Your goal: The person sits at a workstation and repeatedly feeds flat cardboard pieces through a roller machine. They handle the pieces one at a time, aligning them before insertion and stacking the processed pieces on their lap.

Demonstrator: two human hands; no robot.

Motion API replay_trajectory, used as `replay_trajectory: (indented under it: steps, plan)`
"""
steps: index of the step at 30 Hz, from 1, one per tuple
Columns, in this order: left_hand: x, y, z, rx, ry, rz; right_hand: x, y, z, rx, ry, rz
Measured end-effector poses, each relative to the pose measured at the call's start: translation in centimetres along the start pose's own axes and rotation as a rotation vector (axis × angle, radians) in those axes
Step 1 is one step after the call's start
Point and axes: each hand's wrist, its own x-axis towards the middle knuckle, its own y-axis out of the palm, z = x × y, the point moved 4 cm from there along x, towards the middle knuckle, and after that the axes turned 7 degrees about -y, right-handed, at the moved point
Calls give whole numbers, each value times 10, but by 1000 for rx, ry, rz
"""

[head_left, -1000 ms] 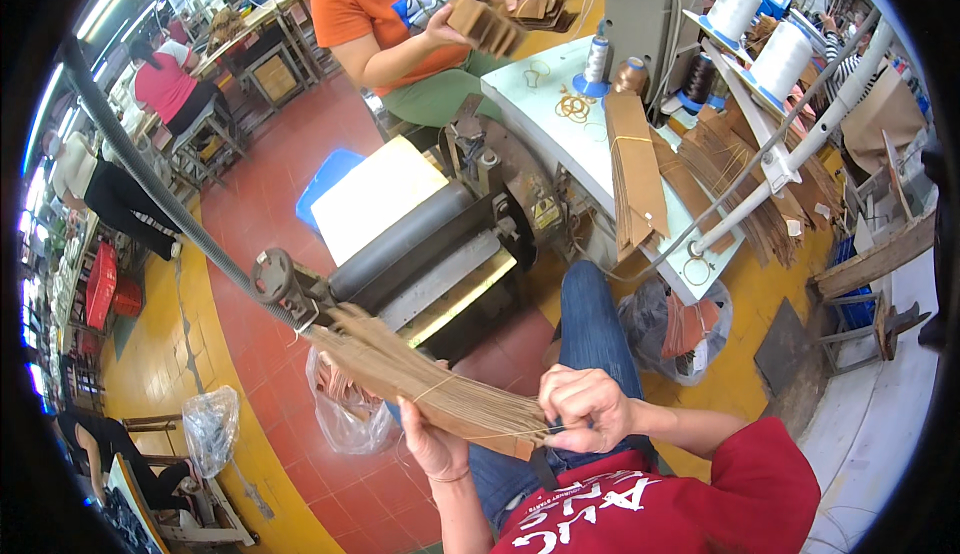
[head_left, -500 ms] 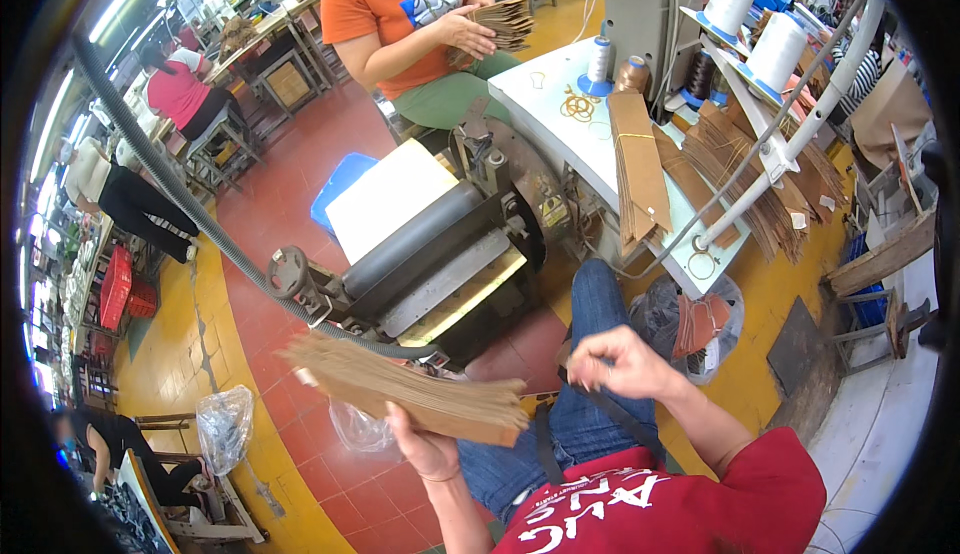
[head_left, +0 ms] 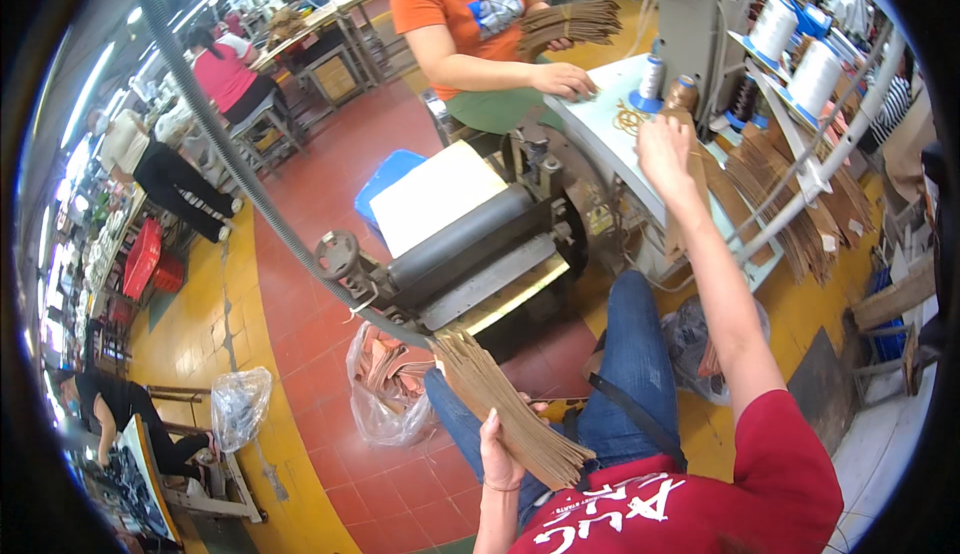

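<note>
Currently, the left hand grips 1 brown stack, apparently not yet banded. Yellow bands lie beside the right hand, whose hold I cannot tell.

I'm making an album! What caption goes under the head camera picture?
Left hand holding a stack of brown strips, right hand stretched out over the pale table.

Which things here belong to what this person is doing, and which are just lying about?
Seemingly in use:
long, flat brown strips, stacked in the left hand
thin yellow loops near the right hand, on the pale tabletop

Apparently lying about:
red plastic basket
clear plastic bag of pinkish pieces
</note>
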Motion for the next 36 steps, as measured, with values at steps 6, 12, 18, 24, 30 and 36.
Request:
replay_trajectory:
  steps: [6, 12, 18, 24, 30, 36]
  plan:
    - [18, 4, -22, 136, -7, -21, 17, -14, -5, -101, -31, 46]
    - [34, 25, -42, 171, 270, -135, -119, -71, 99, 1242, -628, 339]
    - [34, 27, -45, 462, 443, -265, -244, -54, 158, 1809, -307, 1208]
    - [21, 33, -45, 345, 297, 70, -228, -61, 155, 1548, -573, 957]
    - [15, 32, -41, -412, -8, 332, -208, -86, 147, 1257, -863, 221]
    - [14, 30, 7, -305, -593, 457, -206, -99, 150, 1193, -1102, -58]
